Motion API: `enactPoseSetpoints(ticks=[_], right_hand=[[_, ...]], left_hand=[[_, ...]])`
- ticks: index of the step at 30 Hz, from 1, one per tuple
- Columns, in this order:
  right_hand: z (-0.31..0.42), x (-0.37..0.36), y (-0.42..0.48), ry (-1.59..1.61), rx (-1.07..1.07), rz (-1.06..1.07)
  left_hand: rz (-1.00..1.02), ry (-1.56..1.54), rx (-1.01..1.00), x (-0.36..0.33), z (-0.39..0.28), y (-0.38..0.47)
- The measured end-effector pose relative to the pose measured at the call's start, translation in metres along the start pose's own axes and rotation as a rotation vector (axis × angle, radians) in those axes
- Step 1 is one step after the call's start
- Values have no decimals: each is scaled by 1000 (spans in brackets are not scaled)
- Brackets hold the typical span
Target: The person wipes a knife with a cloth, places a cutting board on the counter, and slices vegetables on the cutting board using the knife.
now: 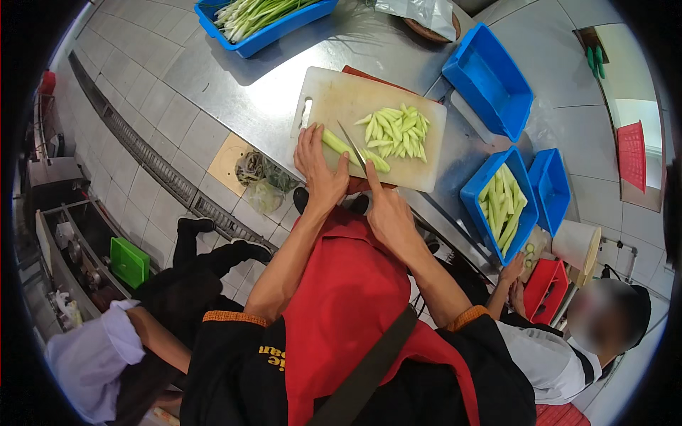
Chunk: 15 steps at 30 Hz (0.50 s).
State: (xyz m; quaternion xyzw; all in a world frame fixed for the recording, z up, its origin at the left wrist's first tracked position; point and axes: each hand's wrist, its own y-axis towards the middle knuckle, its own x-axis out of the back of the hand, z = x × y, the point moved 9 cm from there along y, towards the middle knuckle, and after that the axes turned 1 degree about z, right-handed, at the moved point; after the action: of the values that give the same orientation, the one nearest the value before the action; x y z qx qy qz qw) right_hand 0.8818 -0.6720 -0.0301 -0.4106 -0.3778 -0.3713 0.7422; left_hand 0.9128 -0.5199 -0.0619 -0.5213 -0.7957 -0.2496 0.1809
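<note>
A white plastic cutting board [341, 90] lies on the steel table over a red board or mat. My left hand [321, 169] rests on a peeled pale-green vegetable [335, 142], perhaps cucumber, holding it to the board. In my right hand [389, 210] is a kitchen knife [352, 142], index finger stretched along its blade, the edge at the vegetable. Slices [380, 161] lie beside the blade, close to the right hand. A heap of slanted cut pieces [399, 130] sits on the board's right half.
A blue bin [501, 202] of peeled vegetable lengths stands right, near two other blue bins [490, 80] [550, 186]. Spring onions fill a blue bin [250, 49] at the top. One co-worker [549, 351] works at right; another person [101, 357] is at lower left. Bagged greens [264, 196] lie below the table edge.
</note>
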Motion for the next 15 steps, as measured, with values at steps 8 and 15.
enactPoseSetpoints(ticks=[8, 15], right_hand=[[-3, -11, 9, 17, -9, -105], [-2, -31, -4, 1, -107, -56]], left_hand=[[-14, -27, -50, 0, -3, -5], [-29, -31, -47, 0, -6, 0]])
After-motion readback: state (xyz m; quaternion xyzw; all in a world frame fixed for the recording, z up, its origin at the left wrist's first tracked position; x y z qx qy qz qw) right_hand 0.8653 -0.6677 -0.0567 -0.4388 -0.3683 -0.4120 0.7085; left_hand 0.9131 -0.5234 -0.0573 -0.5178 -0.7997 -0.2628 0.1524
